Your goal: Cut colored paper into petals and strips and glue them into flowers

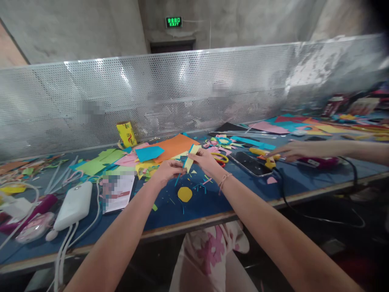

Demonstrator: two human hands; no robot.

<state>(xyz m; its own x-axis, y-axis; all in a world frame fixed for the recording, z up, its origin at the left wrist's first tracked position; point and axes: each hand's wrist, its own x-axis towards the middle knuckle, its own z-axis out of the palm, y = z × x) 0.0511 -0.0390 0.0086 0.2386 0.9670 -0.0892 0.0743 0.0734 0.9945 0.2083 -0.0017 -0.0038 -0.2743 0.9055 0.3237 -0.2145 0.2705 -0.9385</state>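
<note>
Between my two hands is a small strip of pale yellow paper [190, 161] with a blue edge. The fingers of my left hand [170, 171] are pinched at its lower left side, where a thin blue strip [177, 179] hangs down. My right hand [204, 159] pinches the yellow paper from the right. Below them a yellow paper disc [184, 194] lies on the blue table [165, 219] among small scraps. Behind my hands are an orange sheet [173, 147] and a blue piece of paper [149, 153]. Yellow-handled scissors [221, 158] lie just right of my right hand.
A black phone [251, 164] lies at the right, near another person's hand [290, 151] by a yellow and orange tool [265, 155]. To the left are a white power bank [73, 205] with cables and a printed card [124, 190]. A perforated metal screen [182, 97] stands behind.
</note>
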